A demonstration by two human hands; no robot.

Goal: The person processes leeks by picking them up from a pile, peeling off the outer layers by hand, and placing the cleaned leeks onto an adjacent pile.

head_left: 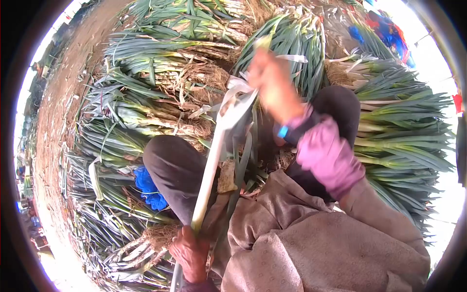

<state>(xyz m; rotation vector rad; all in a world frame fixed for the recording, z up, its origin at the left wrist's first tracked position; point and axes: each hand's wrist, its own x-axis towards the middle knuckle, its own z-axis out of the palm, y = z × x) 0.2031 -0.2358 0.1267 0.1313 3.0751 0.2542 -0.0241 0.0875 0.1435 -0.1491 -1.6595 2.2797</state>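
A long white leek [210, 175] slants upward between my knees. My left hand [188, 250] is closed around its lower part, where green begins to show. At its upper end, loose pale skin [238, 104] flares out toward my right hand [272, 80]. That hand is raised and smeared by motion, its fingers looking closed. A whitish strip [294, 58] sticks out beside it, and a yellow-green tip shows above; the exact hold is blurred. Dark green leaves [243, 160] hang between my legs, near a pale brownish piece [227, 177].
Piled leeks [112, 141] with roots and green tops lie along the left. Another stack of leeks [399, 131] is on the right, with more leeks [296, 44] ahead. Blue netting [150, 189] lies by my left knee. Bare brown ground [63, 112] runs along the far left.
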